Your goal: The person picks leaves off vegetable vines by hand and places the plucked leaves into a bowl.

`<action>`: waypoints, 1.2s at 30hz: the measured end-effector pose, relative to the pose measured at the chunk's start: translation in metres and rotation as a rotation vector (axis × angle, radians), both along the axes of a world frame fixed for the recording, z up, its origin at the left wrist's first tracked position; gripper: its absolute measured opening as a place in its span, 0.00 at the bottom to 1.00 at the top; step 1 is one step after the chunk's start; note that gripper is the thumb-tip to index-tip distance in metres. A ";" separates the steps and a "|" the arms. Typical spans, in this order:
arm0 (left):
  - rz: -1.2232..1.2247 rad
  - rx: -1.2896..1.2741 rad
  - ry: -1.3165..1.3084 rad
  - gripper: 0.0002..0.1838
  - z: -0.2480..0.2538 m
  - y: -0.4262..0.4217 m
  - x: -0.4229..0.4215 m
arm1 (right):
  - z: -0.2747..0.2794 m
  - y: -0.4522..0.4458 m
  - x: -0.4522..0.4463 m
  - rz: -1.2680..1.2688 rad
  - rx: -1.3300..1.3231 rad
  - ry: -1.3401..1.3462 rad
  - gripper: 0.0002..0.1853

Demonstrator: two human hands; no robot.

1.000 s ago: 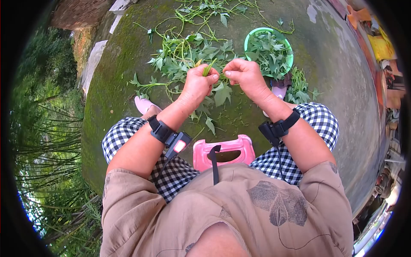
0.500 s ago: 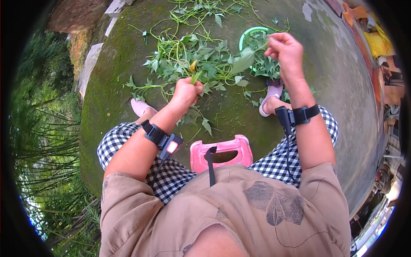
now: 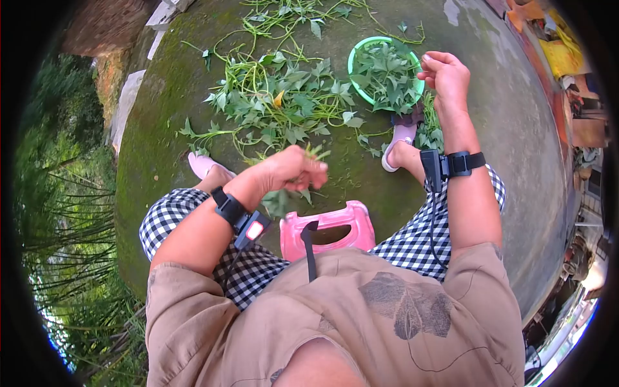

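My left hand (image 3: 293, 169) is closed around a small bunch of green leafy vine stems, slightly smeared by motion; stem ends stick out beyond the fingers and blurred leaves (image 3: 276, 202) hang beneath. My right hand (image 3: 446, 79) is at the right rim of a round green basket (image 3: 351, 62), its fingers loosely curled and apart, with nothing visible between them. Picked leaves (image 3: 387, 71) fill the basket. On the ground ahead lies a tangled heap of leafy vines (image 3: 284, 97), with a yellow leaf (image 3: 278, 99) on it.
A pink plastic stool (image 3: 329, 229) sits between my knees. More leafy stems (image 3: 429, 129) lie beside my right foot. Vines (image 3: 296, 13) spread across the far ground. Stone blocks (image 3: 129, 97) edge the left side; a yellow bag (image 3: 564, 61) and clutter line the right.
My left hand has drawn back toward me with the vine stems, away from the heap. The leaf sprig is gone from my right hand, which has moved slightly right, uncovering the basket.
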State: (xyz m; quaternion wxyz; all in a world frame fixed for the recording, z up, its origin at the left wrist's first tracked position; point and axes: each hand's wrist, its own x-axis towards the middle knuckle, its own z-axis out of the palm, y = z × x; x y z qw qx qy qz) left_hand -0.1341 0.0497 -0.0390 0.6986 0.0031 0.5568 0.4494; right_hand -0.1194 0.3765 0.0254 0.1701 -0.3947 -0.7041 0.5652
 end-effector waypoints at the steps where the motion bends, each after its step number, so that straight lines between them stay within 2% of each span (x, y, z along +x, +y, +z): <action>1: 0.068 0.120 -0.120 0.13 -0.005 -0.001 -0.006 | -0.001 -0.009 -0.002 0.093 -0.010 -0.015 0.09; 3: 0.180 0.225 -0.226 0.14 -0.005 -0.001 -0.012 | -0.008 -0.029 -0.003 0.357 -0.057 -0.081 0.08; 7: 0.193 0.288 -0.266 0.15 0.003 -0.001 -0.022 | -0.019 -0.091 0.005 0.931 -0.184 -0.200 0.10; 9: 0.186 0.315 -0.275 0.16 0.002 -0.001 -0.023 | -0.035 -0.111 0.010 0.975 -0.212 -0.163 0.12; 13: 0.236 0.335 -0.265 0.19 0.006 0.000 -0.022 | -0.049 -0.126 0.009 0.994 -0.221 -0.119 0.09; 15: 0.309 0.347 -0.268 0.21 0.009 0.000 -0.021 | -0.044 -0.123 0.003 0.933 -0.245 -0.088 0.05; 19: 0.451 0.346 -0.185 0.22 0.007 -0.007 -0.031 | -0.030 -0.097 -0.014 0.774 -0.249 -0.194 0.04; 20: 0.488 0.342 -0.146 0.18 0.004 -0.010 -0.034 | -0.029 -0.094 -0.016 0.749 -0.229 -0.201 0.04; 23: 0.367 0.190 0.123 0.13 0.004 -0.015 -0.041 | -0.033 -0.088 -0.022 0.704 -0.157 -0.218 0.04; 24: 0.414 0.204 0.122 0.10 0.008 -0.014 -0.039 | -0.033 -0.089 -0.024 0.692 -0.129 -0.221 0.05; 27: 0.398 0.205 0.140 0.10 0.013 -0.015 -0.042 | -0.032 -0.102 -0.018 0.699 0.965 0.088 0.04; 28: 0.392 0.207 0.174 0.09 0.014 -0.014 -0.043 | -0.023 -0.107 -0.017 0.772 0.938 0.048 0.07; 31: 0.381 0.236 0.277 0.09 0.024 -0.012 -0.048 | -0.002 -0.120 -0.011 1.041 0.837 0.132 0.06; 36: 0.370 0.283 0.400 0.08 0.061 -0.011 -0.049 | 0.017 -0.128 -0.004 1.118 0.953 -0.029 0.04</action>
